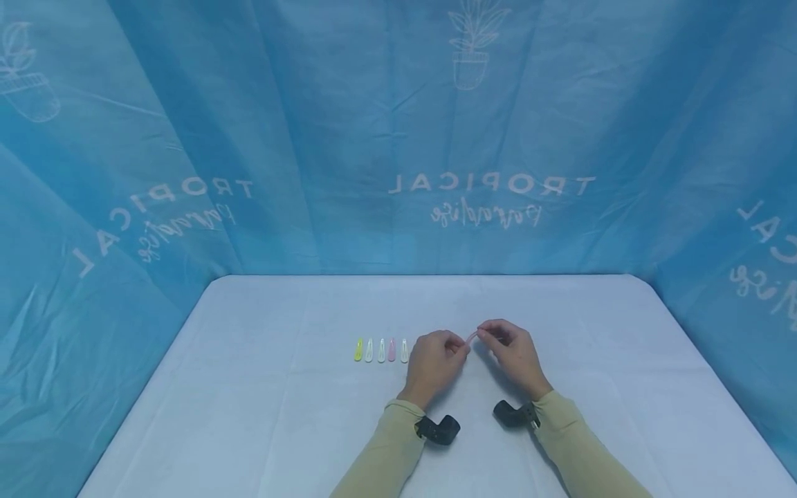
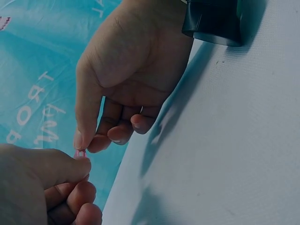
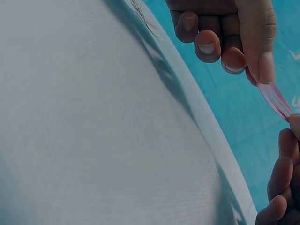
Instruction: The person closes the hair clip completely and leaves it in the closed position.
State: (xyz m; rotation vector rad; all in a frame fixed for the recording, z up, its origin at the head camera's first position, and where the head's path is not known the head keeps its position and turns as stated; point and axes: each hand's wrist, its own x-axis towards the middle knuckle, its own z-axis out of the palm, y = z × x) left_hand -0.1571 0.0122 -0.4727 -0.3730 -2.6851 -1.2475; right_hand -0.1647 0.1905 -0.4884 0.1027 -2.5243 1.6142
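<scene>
A pink snap hair clip [image 3: 275, 101] is held above the table between both hands, bowed in the right wrist view. My left hand [image 1: 434, 365] pinches one end between thumb and finger. The other end is pinched by my right hand [image 1: 514, 353], its remaining fingers curled. In the left wrist view only a small pink bit of the clip [image 2: 80, 153] shows between the fingertips. Left of my left hand lie a yellow clip [image 1: 358, 350], a pink clip [image 1: 391, 350] and several pale ones, including a pale clip [image 1: 405, 350] nearest the hand.
A white cloth covers the table [image 1: 249, 415]. Blue curtains [image 1: 349, 138] with printed lettering hang behind it and at both sides. Each wrist wears a black camera, the left camera [image 1: 438, 430] and the right camera [image 1: 515, 415].
</scene>
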